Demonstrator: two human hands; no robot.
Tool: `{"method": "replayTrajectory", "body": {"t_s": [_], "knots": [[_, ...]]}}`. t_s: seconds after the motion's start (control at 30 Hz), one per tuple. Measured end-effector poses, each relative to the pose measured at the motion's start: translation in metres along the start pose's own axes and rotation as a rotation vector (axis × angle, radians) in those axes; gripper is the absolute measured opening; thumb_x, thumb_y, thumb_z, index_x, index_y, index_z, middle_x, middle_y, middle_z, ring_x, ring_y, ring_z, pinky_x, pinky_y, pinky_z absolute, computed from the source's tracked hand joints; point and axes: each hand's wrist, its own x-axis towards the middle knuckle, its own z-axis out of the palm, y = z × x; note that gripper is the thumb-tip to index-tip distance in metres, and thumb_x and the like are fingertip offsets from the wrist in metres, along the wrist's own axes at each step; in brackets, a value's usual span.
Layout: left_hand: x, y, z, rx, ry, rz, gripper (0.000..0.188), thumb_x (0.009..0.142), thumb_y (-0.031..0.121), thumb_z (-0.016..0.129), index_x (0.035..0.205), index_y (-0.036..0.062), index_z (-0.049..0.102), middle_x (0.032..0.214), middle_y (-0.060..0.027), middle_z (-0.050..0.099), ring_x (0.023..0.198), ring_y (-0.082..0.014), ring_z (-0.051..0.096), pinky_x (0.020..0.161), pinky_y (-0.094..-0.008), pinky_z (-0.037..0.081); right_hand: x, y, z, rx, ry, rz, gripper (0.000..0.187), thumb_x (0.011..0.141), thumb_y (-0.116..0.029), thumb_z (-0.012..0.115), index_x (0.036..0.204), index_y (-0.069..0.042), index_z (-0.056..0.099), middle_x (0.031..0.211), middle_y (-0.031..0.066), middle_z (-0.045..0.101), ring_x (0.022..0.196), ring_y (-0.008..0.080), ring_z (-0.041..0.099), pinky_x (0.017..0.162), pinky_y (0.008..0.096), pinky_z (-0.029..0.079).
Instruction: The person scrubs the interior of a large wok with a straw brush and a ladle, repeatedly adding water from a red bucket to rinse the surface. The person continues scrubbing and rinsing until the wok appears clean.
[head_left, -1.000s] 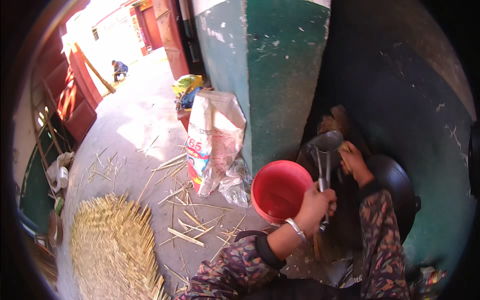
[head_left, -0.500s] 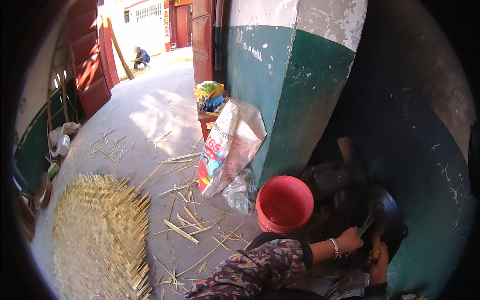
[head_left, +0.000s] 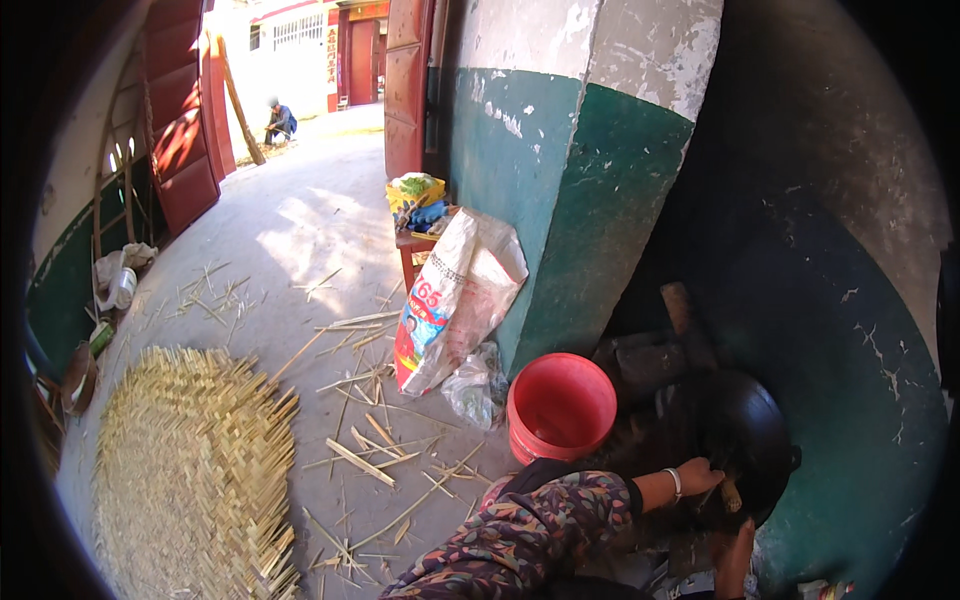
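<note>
At the lower right, my left hand (head_left: 697,476), with a pale bracelet at its wrist and a patterned sleeve, reaches over the near left part of a dark wok (head_left: 770,440). Its fingers are closed; what they grip is lost in the shadow. A yellowish-brown, stubby piece (head_left: 732,495) shows at the wok's near side, just right of these fingers. My right hand (head_left: 735,553) is below that piece, at the wok's near edge. It appears apart from the piece, and its fingers are too dim to make out.
A red bucket (head_left: 562,408) stands left of the wok, beside a clear plastic bag (head_left: 475,388) and a printed sack (head_left: 440,310) against the pillar (head_left: 590,210). A woven mat (head_left: 195,470) and loose strips (head_left: 360,460) lie on the floor. Outside, a person (head_left: 280,120) crouches.
My left hand has shifted slightly; the shiny strip at its fingers no longer shows clearly. My right hand, earlier around the yellowish-brown piece, is now lower and seems apart from it. The view has shifted slightly.
</note>
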Motion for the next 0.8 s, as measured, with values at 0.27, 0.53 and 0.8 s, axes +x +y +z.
{"method": "replayTrajectory", "body": {"t_s": [0.27,0.53,0.8], "knots": [[-0.009,-0.03,-0.165,0.521,0.44,-0.139,0.04,0.08,0.033,0.058,0.098,-0.0033,0.064,0.101,-0.0275,0.062,0.097,-0.0407,0.06,0.085,-0.0443,0.049,-0.052,-0.003,-0.095,-0.654,-0.167,0.034,0.049,0.089,-0.03,0.051,0.133,-0.011,0.043,0.111,0.0196,0.057,0.083,0.0265,0.063,0.065,0.0438,0.05],[-0.063,-0.114,-0.287,0.905,0.549,-0.805,0.059,0.083,0.037,0.055,0.133,0.0085,0.042,0.139,-0.0153,0.037,0.129,-0.0362,0.036,0.099,-0.0522,0.037,-0.098,-0.037,-0.058,-0.693,-0.034,-0.023,0.037,0.096,-0.017,0.049,0.132,-0.005,0.046,0.071,0.0033,0.053,0.047,0.0063,0.044,0.042,0.0224,0.038],[-0.042,-0.163,-0.316,1.033,0.235,-0.863,0.078,0.075,0.059,0.058,0.127,0.0024,0.052,0.137,-0.0129,0.045,0.129,-0.0338,0.04,0.102,-0.043,0.037,-0.09,-0.035,-0.032,-0.865,-0.077,0.083,0.039,0.092,-0.017,0.056,0.128,-0.004,0.05,0.072,0.0014,0.057,0.055,0.0067,0.05,0.052,0.0243,0.043]]}}
